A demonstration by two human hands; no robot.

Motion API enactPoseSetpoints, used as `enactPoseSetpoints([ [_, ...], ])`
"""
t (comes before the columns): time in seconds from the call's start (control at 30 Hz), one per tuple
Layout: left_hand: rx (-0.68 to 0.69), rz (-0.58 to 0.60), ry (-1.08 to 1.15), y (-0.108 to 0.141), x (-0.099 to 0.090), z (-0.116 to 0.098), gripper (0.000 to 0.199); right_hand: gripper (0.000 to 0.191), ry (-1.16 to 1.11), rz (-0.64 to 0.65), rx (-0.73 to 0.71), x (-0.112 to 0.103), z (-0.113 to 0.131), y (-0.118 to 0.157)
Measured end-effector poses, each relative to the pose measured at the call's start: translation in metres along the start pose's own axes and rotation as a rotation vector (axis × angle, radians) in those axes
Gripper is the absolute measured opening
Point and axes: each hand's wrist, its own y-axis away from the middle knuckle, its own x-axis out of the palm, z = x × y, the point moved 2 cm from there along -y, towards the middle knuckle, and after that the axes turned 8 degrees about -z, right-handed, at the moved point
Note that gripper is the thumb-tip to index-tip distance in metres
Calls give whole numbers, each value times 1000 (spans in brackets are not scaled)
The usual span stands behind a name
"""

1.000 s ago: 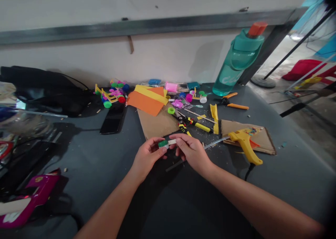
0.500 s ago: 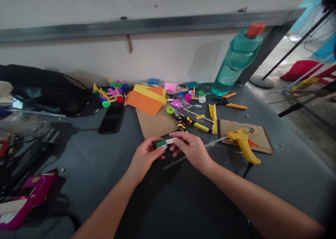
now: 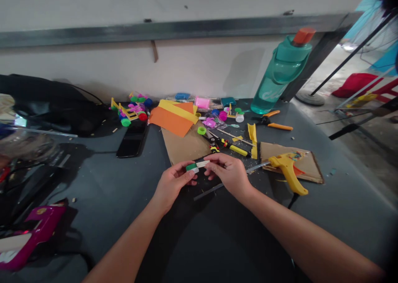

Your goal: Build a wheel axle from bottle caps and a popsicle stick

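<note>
My left hand [image 3: 174, 183] pinches a green and white bottle cap [image 3: 192, 168] between thumb and fingers. Several short pale sticks [image 3: 202, 164] reach from the cap toward the right, and the thumb and fingers of my right hand [image 3: 228, 173] are closed on their far end. Whether the sticks are joined to the cap, I cannot tell. Just beyond my hands lie pliers with black and yellow handles [image 3: 234, 148] and a piece of brown cardboard [image 3: 180, 146]. A yellow glue gun [image 3: 287, 171] rests on another cardboard piece [image 3: 311, 171] to the right.
A teal water bottle [image 3: 276, 80] stands at the back right near orange-handled pliers [image 3: 280, 126]. Orange paper [image 3: 174, 123], a black phone [image 3: 132, 140] and small stick-and-cap models [image 3: 132, 111] lie further back. A magenta device [image 3: 46, 229] with cables sits at the left.
My hands stay almost in place. The right fingers have shifted slightly, and more of the pale sticks shows between the hands.
</note>
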Motion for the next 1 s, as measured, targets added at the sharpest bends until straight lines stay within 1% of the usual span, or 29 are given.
enactPoseSetpoints([
  [0.13, -8, 16, 9, 1, -2, 2, 47, 17, 0, 13, 2, 0, 2, 0],
  [0.33, -24, 27, 48, 2, -3, 2, 43, 18, 30, 1, 17, -4, 2, -1],
  [0.53, -42, 24, 70, 1, -4, 3, 42, 17, 70, 50, 52, -3, 3, 1],
  [0.7, -24, 13, 70, 1, -5, 1, 39, 15, 70, 70, 42, -2, 2, 2],
  [0.8, 1, 8, 86, 0, -5, 0, 36, 15, 116, 84, 27, -2, 2, 4],
  [0.87, 28, 6, 113, -2, -5, 0, 34, 15, 163, 52, 12, -4, 5, 5],
  [1.0, 92, -53, 182, -7, -9, 2, 33, 17, 237, -92, -31, -16, 19, 6],
])
